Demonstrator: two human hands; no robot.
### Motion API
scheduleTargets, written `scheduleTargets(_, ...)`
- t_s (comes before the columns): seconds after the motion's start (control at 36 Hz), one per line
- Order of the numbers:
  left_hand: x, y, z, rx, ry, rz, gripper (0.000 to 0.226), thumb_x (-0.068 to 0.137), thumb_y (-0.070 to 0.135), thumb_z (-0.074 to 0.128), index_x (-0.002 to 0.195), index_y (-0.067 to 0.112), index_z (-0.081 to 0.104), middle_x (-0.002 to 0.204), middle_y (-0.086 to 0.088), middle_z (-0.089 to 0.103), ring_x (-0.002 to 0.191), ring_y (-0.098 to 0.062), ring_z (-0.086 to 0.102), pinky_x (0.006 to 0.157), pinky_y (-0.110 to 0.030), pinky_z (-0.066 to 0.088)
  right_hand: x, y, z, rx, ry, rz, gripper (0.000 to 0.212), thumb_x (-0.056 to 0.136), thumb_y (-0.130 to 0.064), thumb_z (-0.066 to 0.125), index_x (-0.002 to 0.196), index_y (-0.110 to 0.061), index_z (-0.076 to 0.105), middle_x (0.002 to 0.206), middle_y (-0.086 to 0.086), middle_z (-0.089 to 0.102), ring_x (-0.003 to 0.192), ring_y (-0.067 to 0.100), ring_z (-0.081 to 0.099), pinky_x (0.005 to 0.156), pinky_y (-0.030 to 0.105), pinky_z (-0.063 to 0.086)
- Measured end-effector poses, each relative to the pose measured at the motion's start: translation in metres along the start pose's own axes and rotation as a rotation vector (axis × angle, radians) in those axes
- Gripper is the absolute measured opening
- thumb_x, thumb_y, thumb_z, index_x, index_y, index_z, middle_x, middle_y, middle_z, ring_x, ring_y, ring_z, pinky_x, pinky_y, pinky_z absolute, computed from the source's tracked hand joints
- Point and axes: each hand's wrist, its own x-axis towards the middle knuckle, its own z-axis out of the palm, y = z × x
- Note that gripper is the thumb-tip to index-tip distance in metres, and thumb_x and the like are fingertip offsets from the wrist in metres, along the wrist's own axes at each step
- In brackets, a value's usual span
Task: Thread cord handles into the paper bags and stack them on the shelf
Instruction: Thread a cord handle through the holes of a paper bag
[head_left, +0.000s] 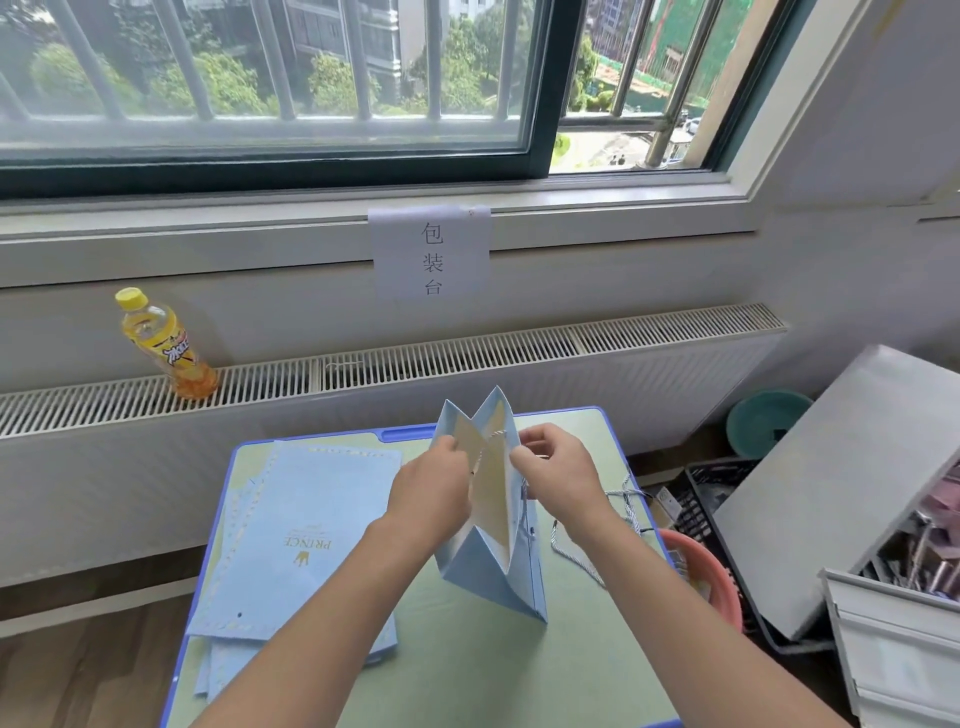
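A light blue paper bag (493, 566) stands upright and partly opened in the middle of the small green table (483, 670). My left hand (434, 491) pinches the bag's left top edge. My right hand (558, 470) pinches the right top edge, with a twisted blue-white cord (496, 434) running between the hands inside the bag's mouth. A stack of flat blue bags (291, 540) with a gold crown print lies on the table's left side. Loose cord handles (626, 506) lie on the table to the right of my right wrist.
A yellow drink bottle (166, 345) stands on the radiator cover at the left. A pink basin (711, 577), a black crate (711, 493), a teal bowl (766, 421) and a grey board (841, 488) crowd the floor right of the table. A paper sign (431, 254) hangs under the window.
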Motion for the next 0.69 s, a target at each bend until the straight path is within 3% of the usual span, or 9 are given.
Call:
scheduleTargets(0.08, -0.008, 0.006, -0.005, -0.299, 0.094, 0.012, 0.024, 0.1, 0.025, 0.043, 0.105, 0.01, 0.06, 0.111, -0.003, 0.058, 0.1, -0.024, 0.057, 0.085, -0.04, 0.047, -0.001, 0.003, 0.001, 0.015, -0.032, 0.013, 0.013, 0.086, -0.006, 0.056, 0.097, -0.01, 0.063, 0.093, 0.004, 0.066, 0.071, 0.007, 0.061, 0.049, 0.016, 0.048)
scheduleTargets(0.17, -0.023, 0.018, -0.005, -0.438, 0.078, 0.064, 0.029, 0.098, 0.022, 0.045, 0.079, 0.008, 0.063, 0.088, -0.006, 0.065, 0.084, -0.023, 0.059, 0.077, -0.042, 0.048, -0.001, 0.005, 0.006, 0.039, -0.063, 0.017, 0.015, 0.086, -0.006, 0.059, 0.099, -0.009, 0.065, 0.096, 0.007, 0.069, 0.077, 0.01, 0.064, 0.053, 0.018, 0.051)
scheduleTargets(0.28, -0.031, 0.018, 0.008, -0.499, 0.033, -0.031, 0.024, 0.095, 0.033, 0.053, 0.097, 0.01, 0.06, 0.094, -0.003, 0.067, 0.088, -0.023, 0.062, 0.077, -0.039, 0.05, 0.0, 0.012, 0.009, 0.079, -0.178, 0.002, 0.019, 0.093, -0.008, 0.055, 0.108, -0.01, 0.067, 0.098, 0.004, 0.07, 0.085, 0.012, 0.067, 0.06, 0.02, 0.052)
scheduleTargets(0.42, -0.033, 0.005, 0.022, -0.384, 0.052, -0.114, 0.025, 0.095, 0.02, 0.047, 0.119, 0.013, 0.046, 0.104, -0.009, 0.066, 0.094, -0.032, 0.061, 0.073, -0.038, 0.047, 0.001, 0.035, 0.005, 0.024, -0.308, 0.029, 0.026, 0.092, -0.004, 0.057, 0.116, -0.014, 0.061, 0.092, 0.001, 0.073, 0.079, 0.012, 0.067, 0.073, 0.031, 0.057)
scheduleTargets(0.5, -0.033, -0.004, 0.027, -0.479, 0.115, -0.168, 0.041, 0.092, 0.013, 0.048, 0.131, 0.017, 0.04, 0.087, -0.01, 0.065, 0.084, -0.034, 0.06, 0.066, -0.038, 0.043, -0.001, 0.055, 0.003, -0.147, -0.315, 0.035, 0.023, 0.088, -0.006, 0.064, 0.11, -0.011, 0.065, 0.079, -0.003, 0.072, 0.072, 0.011, 0.066, 0.073, 0.034, 0.056)
scheduleTargets(0.58, -0.032, -0.01, 0.03, -0.504, 0.161, -0.185, 0.053, 0.091, 0.008, 0.046, 0.139, 0.028, 0.035, 0.065, -0.001, 0.05, 0.068, -0.03, 0.051, 0.059, -0.034, 0.036, -0.003, 0.074, -0.003, -0.303, -0.316, 0.048, 0.012, 0.087, -0.012, 0.064, 0.098, -0.016, 0.067, 0.08, -0.003, 0.073, 0.073, 0.012, 0.065, 0.075, 0.04, 0.056)
scheduleTargets(0.64, -0.029, -0.015, 0.029, -0.541, 0.16, -0.205, 0.045, 0.092, 0.008, 0.044, 0.131, 0.029, 0.048, 0.064, 0.003, 0.051, 0.066, -0.027, 0.048, 0.061, -0.034, 0.039, -0.005, 0.083, -0.009, -0.385, -0.325, 0.045, 0.009, 0.088, -0.012, 0.062, 0.093, -0.016, 0.068, 0.085, -0.003, 0.074, 0.077, 0.012, 0.065, 0.073, 0.031, 0.055)
scheduleTargets(0.69, -0.028, -0.02, 0.03, -0.592, 0.129, -0.233, 0.03, 0.093, 0.008, 0.044, 0.109, 0.026, 0.063, 0.084, 0.001, 0.067, 0.074, -0.024, 0.055, 0.071, -0.034, 0.048, -0.007, 0.088, -0.014, -0.471, -0.329, 0.039, 0.011, 0.09, -0.016, 0.061, 0.087, -0.02, 0.07, 0.089, -0.004, 0.074, 0.081, 0.012, 0.066, 0.072, 0.024, 0.051)
